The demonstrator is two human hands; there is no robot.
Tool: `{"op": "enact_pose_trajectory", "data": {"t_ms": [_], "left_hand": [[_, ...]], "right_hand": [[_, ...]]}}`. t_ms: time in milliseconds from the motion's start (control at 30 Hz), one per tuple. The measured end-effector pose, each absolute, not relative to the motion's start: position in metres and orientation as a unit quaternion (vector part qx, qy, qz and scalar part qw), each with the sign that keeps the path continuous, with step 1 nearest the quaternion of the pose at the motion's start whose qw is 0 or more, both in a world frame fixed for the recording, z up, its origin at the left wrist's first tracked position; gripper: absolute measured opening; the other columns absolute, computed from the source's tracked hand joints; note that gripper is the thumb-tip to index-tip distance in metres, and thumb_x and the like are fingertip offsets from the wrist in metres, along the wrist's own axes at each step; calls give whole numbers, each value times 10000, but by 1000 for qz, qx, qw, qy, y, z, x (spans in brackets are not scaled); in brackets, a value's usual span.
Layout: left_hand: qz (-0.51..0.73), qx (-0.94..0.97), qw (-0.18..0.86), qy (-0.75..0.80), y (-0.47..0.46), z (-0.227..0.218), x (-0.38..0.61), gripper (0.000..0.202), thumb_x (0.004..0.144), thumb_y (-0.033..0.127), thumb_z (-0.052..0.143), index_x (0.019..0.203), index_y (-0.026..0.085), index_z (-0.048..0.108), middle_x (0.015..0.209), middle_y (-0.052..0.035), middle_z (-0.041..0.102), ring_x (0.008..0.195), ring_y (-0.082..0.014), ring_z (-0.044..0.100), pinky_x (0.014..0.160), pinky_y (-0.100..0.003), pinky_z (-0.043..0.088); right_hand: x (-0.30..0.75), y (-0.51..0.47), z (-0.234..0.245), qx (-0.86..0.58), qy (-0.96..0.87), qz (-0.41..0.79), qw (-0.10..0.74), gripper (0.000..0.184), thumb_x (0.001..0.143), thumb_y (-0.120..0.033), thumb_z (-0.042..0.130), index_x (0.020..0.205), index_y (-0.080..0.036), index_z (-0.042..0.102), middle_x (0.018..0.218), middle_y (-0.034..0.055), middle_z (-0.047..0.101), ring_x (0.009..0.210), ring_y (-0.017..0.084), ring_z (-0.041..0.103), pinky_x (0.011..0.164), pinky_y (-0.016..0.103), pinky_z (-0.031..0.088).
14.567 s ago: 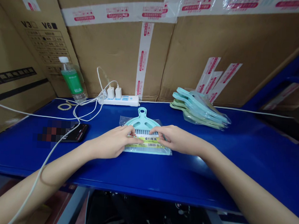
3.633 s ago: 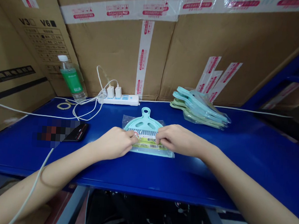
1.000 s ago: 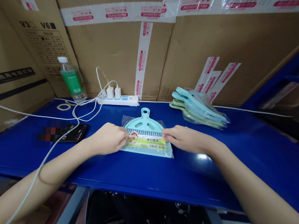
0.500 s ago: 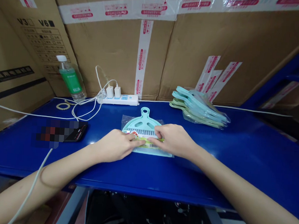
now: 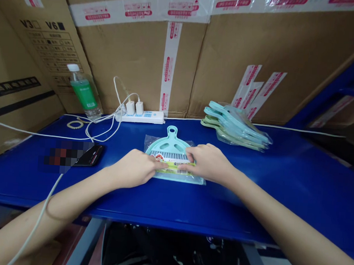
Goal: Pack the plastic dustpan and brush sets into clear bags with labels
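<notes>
A light blue dustpan [image 5: 171, 139] lies flat on the table in a clear plastic bag, its looped handle pointing away from me. A small brush with grey bristles [image 5: 167, 155] lies within it, and a yellow-and-white printed label [image 5: 174, 165] crosses the front. My left hand [image 5: 136, 168] is closed at the package's left side, one digit stretched over the label. At the right side, my right hand [image 5: 209, 163] grips the package, thumb on the label and fingers bent at the edge. The fingertips underneath are hidden.
Several bagged blue and green dustpans [image 5: 236, 126] are stacked at the back right. A power strip [image 5: 147, 117] with chargers, white cables [image 5: 104, 133], a green-labelled bottle [image 5: 84, 93] and a black object [image 5: 90, 156], partly blurred out, are on the left. Cardboard [image 5: 133, 57] walls the back.
Both hands stay on the package. The left hand has drawn back slightly and the right has shifted a little rightward, showing more of the label. The package stays in place.
</notes>
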State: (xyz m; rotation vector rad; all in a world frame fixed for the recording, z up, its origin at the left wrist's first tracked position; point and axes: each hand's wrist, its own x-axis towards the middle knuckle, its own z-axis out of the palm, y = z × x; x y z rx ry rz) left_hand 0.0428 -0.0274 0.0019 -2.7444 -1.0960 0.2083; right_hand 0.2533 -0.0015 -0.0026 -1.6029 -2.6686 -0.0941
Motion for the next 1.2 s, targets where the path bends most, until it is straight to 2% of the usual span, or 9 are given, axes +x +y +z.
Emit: {"op": "enact_pose_trajectory", "data": {"t_ms": [133,333,833,1033,1200], "left_hand": [[64,-918,80,-383,-26,4,39,404,841,136,463,1174,304,617,946,-21,734,779,-207,694,623,-285,504],[54,-913,54,-401,-23,9,35,351,845,141,470,1081,301,675,957,-12,740,840,-197,694,655,-276,497],[64,-887,-18,-458,-18,21,23,411,803,124,422,1007,329,715,927,26,747,785,-168,677,633,-252,446],[60,-883,-35,-464,-17,25,21,422,784,120,412,985,320,725,823,26,752,618,-136,629,560,-240,373],[60,-878,-46,-473,-14,25,17,409,786,111,422,939,322,738,762,30,742,659,-153,631,586,-249,374]], "right_hand": [[254,-2,3,-530,-848,-9,-16,386,756,-478,670,607,-212,432,631,10,602,665,197,586,547,264,249],[260,-3,9,-545,-837,11,-46,390,773,-440,657,614,-220,377,634,7,578,693,202,583,517,260,232],[274,3,13,-520,-843,125,-48,299,753,-307,610,627,-220,354,670,-12,593,681,170,548,531,251,294],[283,12,9,-473,-851,228,-14,271,728,-246,589,635,-229,335,610,-32,545,588,138,501,533,254,324],[286,15,7,-457,-847,272,6,261,682,-179,583,623,-227,333,580,-50,501,553,111,468,519,235,334]]}}
